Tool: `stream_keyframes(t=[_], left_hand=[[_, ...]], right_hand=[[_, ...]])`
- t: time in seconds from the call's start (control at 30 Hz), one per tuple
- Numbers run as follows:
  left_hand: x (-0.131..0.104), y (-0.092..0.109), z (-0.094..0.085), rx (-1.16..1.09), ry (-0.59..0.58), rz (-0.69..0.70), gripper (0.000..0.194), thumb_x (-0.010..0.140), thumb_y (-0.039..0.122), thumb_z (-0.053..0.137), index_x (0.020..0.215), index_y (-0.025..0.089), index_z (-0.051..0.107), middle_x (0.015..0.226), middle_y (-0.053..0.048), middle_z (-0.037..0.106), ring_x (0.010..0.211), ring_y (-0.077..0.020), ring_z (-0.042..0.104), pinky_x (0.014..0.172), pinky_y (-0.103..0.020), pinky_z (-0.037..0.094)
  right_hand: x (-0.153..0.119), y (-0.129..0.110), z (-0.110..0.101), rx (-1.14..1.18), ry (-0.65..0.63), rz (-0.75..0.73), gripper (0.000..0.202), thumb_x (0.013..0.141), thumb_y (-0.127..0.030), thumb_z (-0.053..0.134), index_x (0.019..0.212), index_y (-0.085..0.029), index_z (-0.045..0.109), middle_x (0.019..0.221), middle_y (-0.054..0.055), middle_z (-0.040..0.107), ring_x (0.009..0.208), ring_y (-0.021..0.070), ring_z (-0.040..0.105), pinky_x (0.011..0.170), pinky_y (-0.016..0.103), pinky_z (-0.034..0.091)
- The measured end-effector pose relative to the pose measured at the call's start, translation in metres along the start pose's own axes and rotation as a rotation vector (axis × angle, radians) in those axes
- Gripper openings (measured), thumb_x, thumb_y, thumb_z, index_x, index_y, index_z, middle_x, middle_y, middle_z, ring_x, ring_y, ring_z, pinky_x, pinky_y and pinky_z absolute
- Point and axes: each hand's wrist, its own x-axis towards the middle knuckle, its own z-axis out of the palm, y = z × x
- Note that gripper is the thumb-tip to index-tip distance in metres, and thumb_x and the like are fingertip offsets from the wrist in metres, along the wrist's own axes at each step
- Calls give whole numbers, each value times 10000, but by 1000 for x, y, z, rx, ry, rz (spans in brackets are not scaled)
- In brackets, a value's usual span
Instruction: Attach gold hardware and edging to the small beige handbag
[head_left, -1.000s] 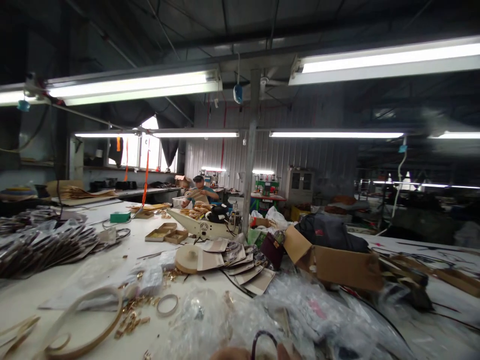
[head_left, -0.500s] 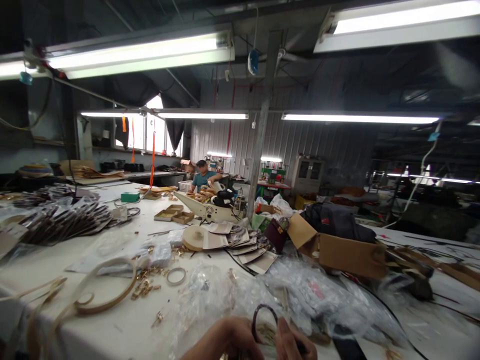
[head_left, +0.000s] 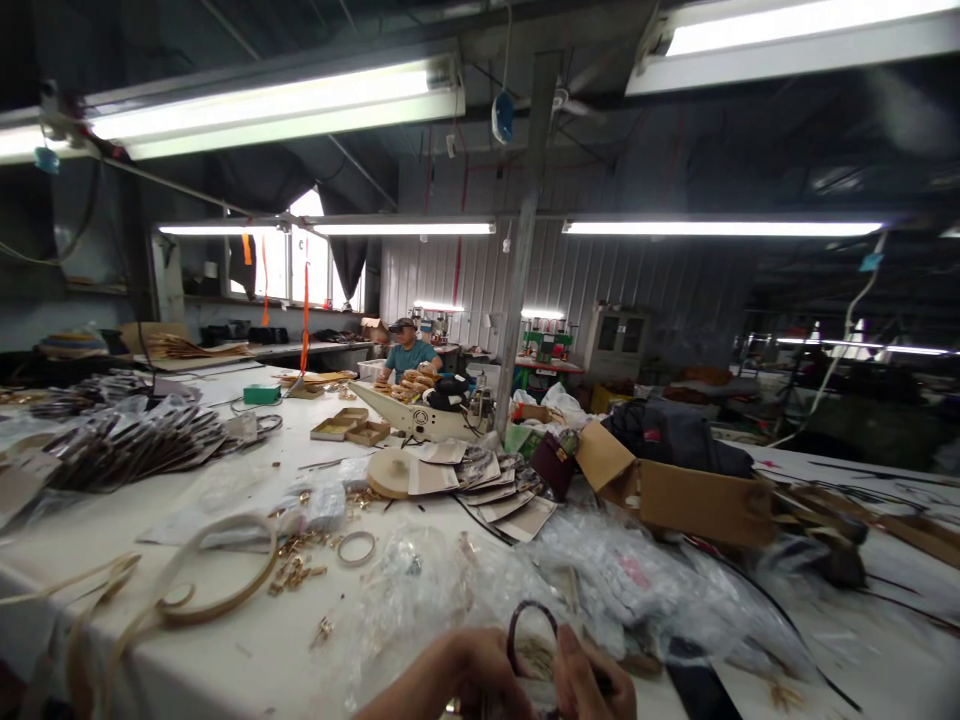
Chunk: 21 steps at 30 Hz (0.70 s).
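Observation:
At the bottom edge of the head view, a thin dark strap (head_left: pixel 534 604) arches up in a loop between my two hands. My left hand (head_left: pixel 484 668) has its fingers curled round the strap's left end. On the other side, my right hand (head_left: pixel 592 682) pinches the right end, thumb uppermost. Below the loop, what else the hands may hold is cut off by the frame. Crumpled clear plastic (head_left: pixel 420 600) lies just beyond and around the hands. A flat black strip (head_left: pixel 697 680) rests on the table to the right of them.
Gold metal fittings (head_left: pixel 296 565), a tape ring (head_left: pixel 356 548) and a coiled tan strip (head_left: pixel 217 605) lie on the left. Stacked card-backed pieces (head_left: pixel 517 505) and an open cardboard box (head_left: pixel 697 510) stand farther back. A co-worker (head_left: pixel 409 355) sits across the table.
My hands stay in nearly the same place on the strap. The camera view has shifted very slightly. Across the table, the co-worker's head and arm have moved.

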Motion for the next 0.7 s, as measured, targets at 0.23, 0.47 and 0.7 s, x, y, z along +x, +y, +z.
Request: stream_keyframes(t=[0.23, 0.47, 0.7], left_hand=[[-29, -11, 18, -207, 30, 168, 410, 402, 294, 1080, 738, 209, 861, 708, -14, 754, 612, -162, 634, 513, -262, 515], [-17, -21, 12, -245, -46, 237, 345, 495, 264, 1053, 766, 163, 865, 713, -24, 772, 633, -145, 645, 565, -239, 510], [-22, -15, 12, -226, -28, 258, 351, 493, 271, 1053, 761, 147, 863, 701, -25, 758, 618, -134, 621, 543, -229, 477]], right_hand=[[-5, -27, -4, 65, -68, -110, 785, 988, -788, 833, 561, -267, 430, 498, -52, 394, 462, 116, 353, 445, 308, 302], [0, -20, -4, 79, -37, -78, 746, 1052, -723, 796, 577, -275, 434, 515, -64, 386, 469, 108, 329, 462, 318, 271], [-2, -13, -6, 69, -70, -107, 728, 1084, -644, 800, 575, -268, 440, 519, -60, 389, 480, 114, 354, 500, 336, 264]])
